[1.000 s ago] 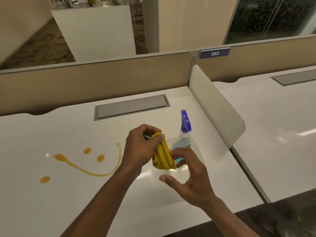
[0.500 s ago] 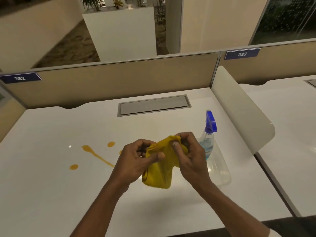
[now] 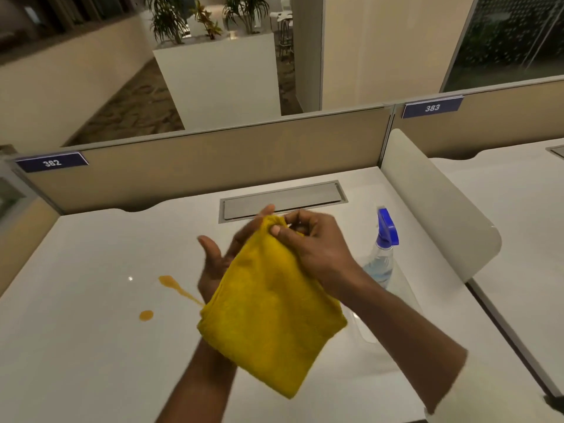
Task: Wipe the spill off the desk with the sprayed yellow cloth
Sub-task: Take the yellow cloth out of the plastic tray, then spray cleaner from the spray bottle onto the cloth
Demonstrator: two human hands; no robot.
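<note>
A soft, nubby yellow cloth (image 3: 268,315) hangs folded above the smooth, glossy white tabletop (image 3: 76,346), its top corner pinched by the fingers (image 3: 279,232) of the right hand (image 3: 311,248), while the left hand (image 3: 219,264) lies behind it, fingers spread open. Left of the cloth, the orange spill (image 3: 171,285) shows as a thin streak and a round drop. To the right, a clear plastic spray bottle (image 3: 380,264) with a blue trigger head holds pale blue liquid.

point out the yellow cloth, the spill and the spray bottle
yellow cloth (image 3: 268,312), head view, middle of the hanging folded face
spill (image 3: 146,315), head view, the round orange drop left of the cloth
spray bottle (image 3: 387,229), head view, its blue trigger head
</note>
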